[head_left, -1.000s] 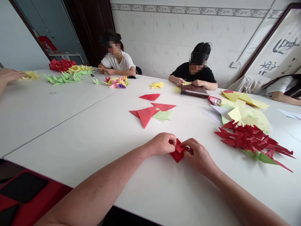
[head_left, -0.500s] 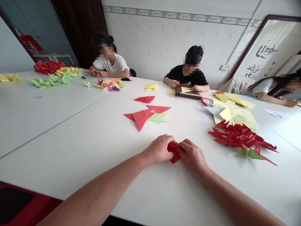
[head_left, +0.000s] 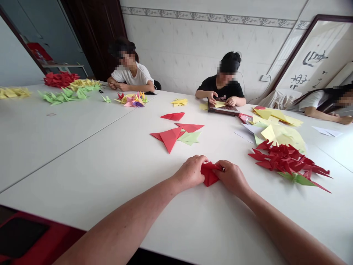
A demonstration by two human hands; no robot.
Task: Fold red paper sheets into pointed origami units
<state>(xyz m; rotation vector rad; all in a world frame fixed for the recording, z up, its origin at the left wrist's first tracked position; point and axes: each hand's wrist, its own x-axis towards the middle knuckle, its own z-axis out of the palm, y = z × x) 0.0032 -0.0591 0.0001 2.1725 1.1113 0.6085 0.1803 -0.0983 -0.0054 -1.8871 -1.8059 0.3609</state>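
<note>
Between my hands a small folded sheet of red origami paper (head_left: 211, 175) rests low over the white table. My left hand (head_left: 192, 170) grips its left edge, fingers curled round the top corner. With thumb and fingers pinched, my right hand (head_left: 234, 177) holds its right side. Beyond them lie folded red paper triangles (head_left: 169, 139) overlapping a light green folded piece (head_left: 189, 137). One more red folded piece (head_left: 173, 116) sits a little farther off. To the right of my right hand is a heap of red paper cranes (head_left: 286, 158) with a green crane (head_left: 296, 178) at its near side.
Across the white table (head_left: 110, 154), a person in black handles yellow paper on a brown paper trimmer (head_left: 223, 107). A person in white sits farther left, another at the far right. Yellow sheets (head_left: 286, 134) lie behind the red heap; green cranes (head_left: 64, 95) lie far left.
My hands have moved slightly apart, so more of the red paper shows between them. The view has shifted a little. The person in black has moved one hand over the trimmer.
</note>
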